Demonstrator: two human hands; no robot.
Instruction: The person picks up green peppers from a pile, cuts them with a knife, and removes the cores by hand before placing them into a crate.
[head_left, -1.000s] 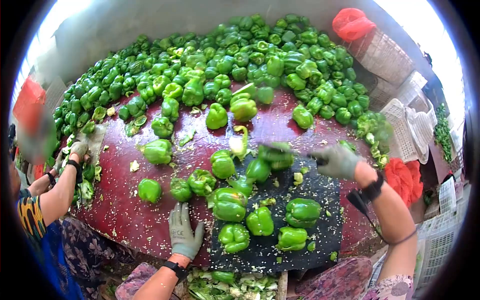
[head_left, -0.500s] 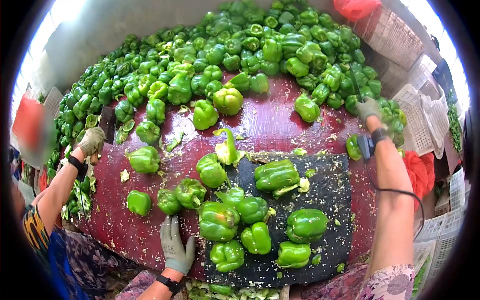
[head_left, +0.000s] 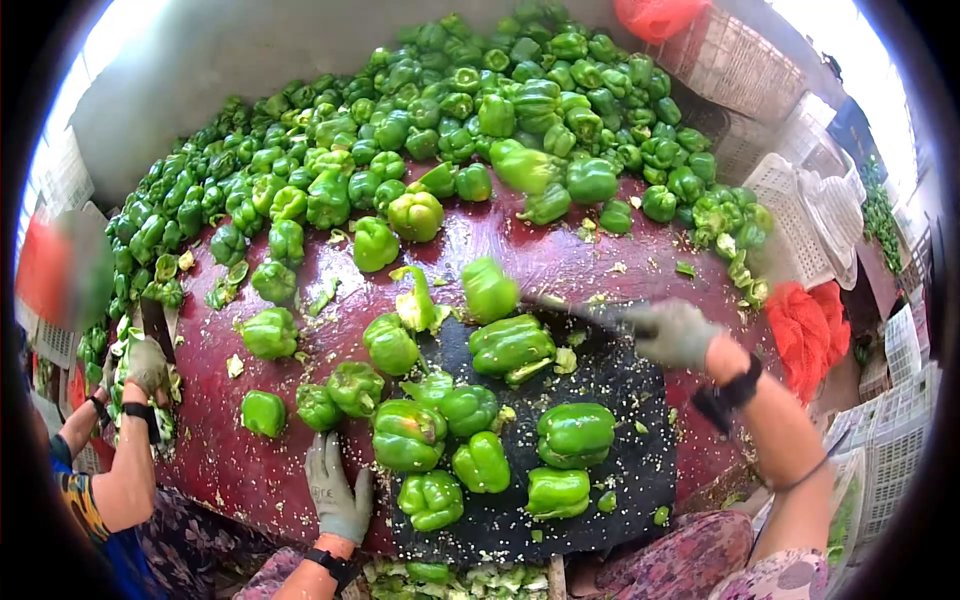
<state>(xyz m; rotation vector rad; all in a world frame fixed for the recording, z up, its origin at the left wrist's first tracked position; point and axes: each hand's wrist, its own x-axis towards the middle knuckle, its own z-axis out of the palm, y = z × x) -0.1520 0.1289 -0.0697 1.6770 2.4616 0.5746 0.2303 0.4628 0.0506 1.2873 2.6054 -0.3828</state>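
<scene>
My gloved left hand (head_left: 338, 490) lies flat on the red tabletop, fingers stretched out, with fingertips close to a small green bell pepper (head_left: 318, 408). My gloved right hand (head_left: 672, 334) is closed round the handle of a knife (head_left: 575, 312), which is smeared by motion. The blade points left, and its tip is at or near a blurred green bell pepper (head_left: 489, 290); contact cannot be made out. Below the blade, a larger bell pepper (head_left: 512, 348) rests on the black mat (head_left: 620, 480), among several others. A pale pepper core (head_left: 415, 300) lies to the left.
A large heap of green bell peppers (head_left: 400, 130) covers the far side of the red tabletop (head_left: 240, 470). At left, a co-worker's gloved hand (head_left: 148, 365) is by pepper scraps. Red netting (head_left: 805, 335) and white crates (head_left: 790, 210) stand at right. Seeds are scattered about.
My right hand has swung from the heap at far right toward me and left with the knife. Some peppers by the heap have shifted. The co-worker's hand has moved nearer the table's left edge.
</scene>
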